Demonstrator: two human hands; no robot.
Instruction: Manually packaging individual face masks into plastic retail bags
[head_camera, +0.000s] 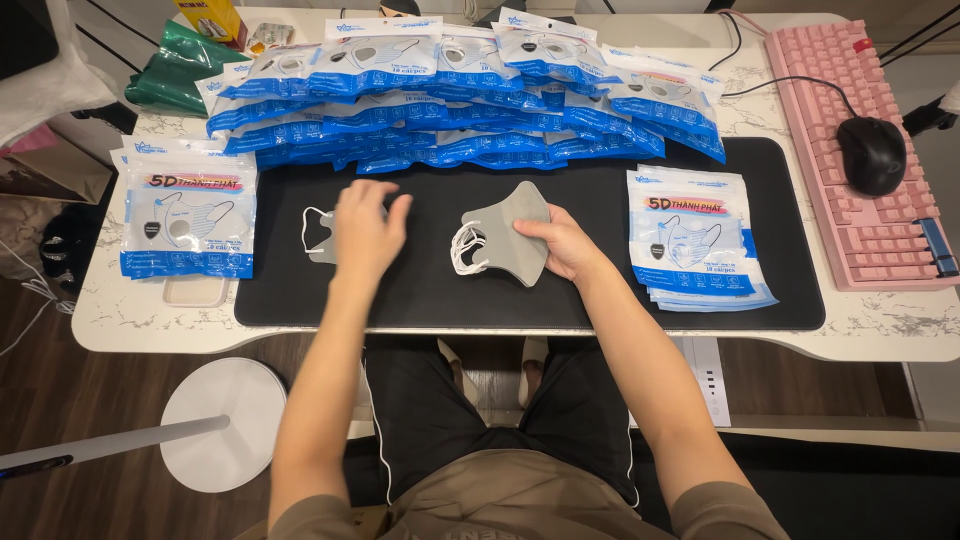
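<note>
Head view: right hand (562, 243) fingers pinch grey mask stack (507, 232); left hand (365, 228) (fingers spread) covers another mask (318, 236).

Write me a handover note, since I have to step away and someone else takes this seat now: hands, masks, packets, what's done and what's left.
Left hand: flat on a single grey fabric face mask with white ear loops on the black desk mat.
Right hand: grips a stack of grey folded masks, loops hanging left.
Packets: a large fanned heap of blue-and-white mask pouches behind the mat, a small pile at left, another at right.
Done: cannot tell which pouches are filled.
Left: the loose masks are unbagged.
</note>
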